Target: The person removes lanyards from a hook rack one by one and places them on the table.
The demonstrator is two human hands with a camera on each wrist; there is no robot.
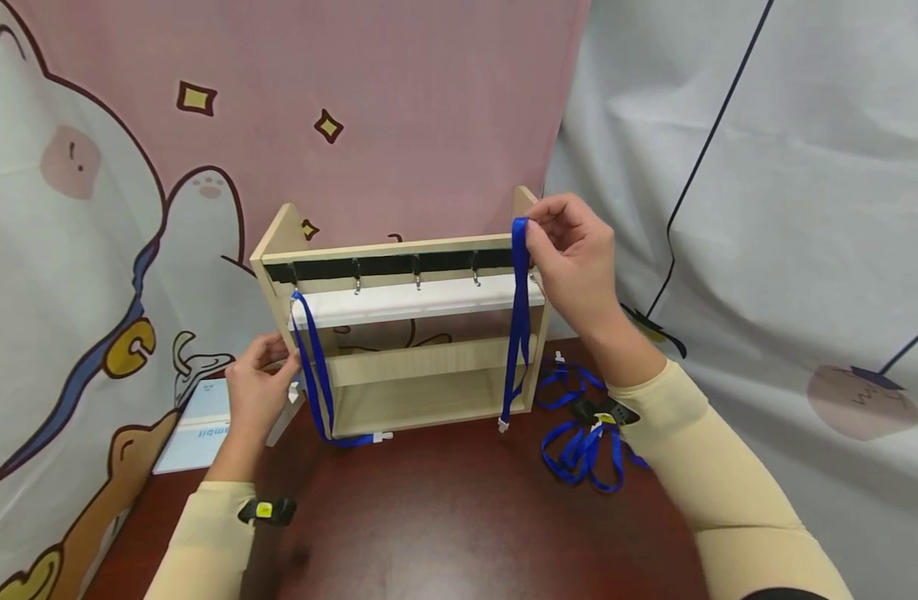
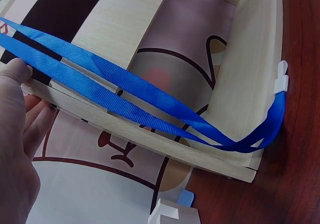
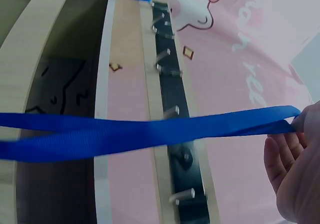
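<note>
My right hand (image 1: 579,262) pinches the top of a blue lanyard (image 1: 520,300) between thumb and fingers. The lanyard hangs down in front of the right end of a wooden rack (image 1: 406,364), its white clip (image 1: 503,426) near the rack's base. In the right wrist view the strap (image 3: 120,136) crosses in front of the hook strip (image 3: 172,93). My left hand (image 1: 255,387) grips the rack's left side panel (image 2: 135,126), thumb on its front edge. Beside it, another blue lanyard (image 1: 320,367) hangs from the leftmost hook, its clipped end lying on the table.
Several metal hooks (image 1: 417,283) line a black strip above a white ledge (image 1: 421,300). More blue lanyards (image 1: 579,454) lie piled on the dark red table (image 1: 429,517), right of the rack. A light blue and white box (image 1: 197,425) is at the left. Printed curtains (image 1: 429,108) stand behind.
</note>
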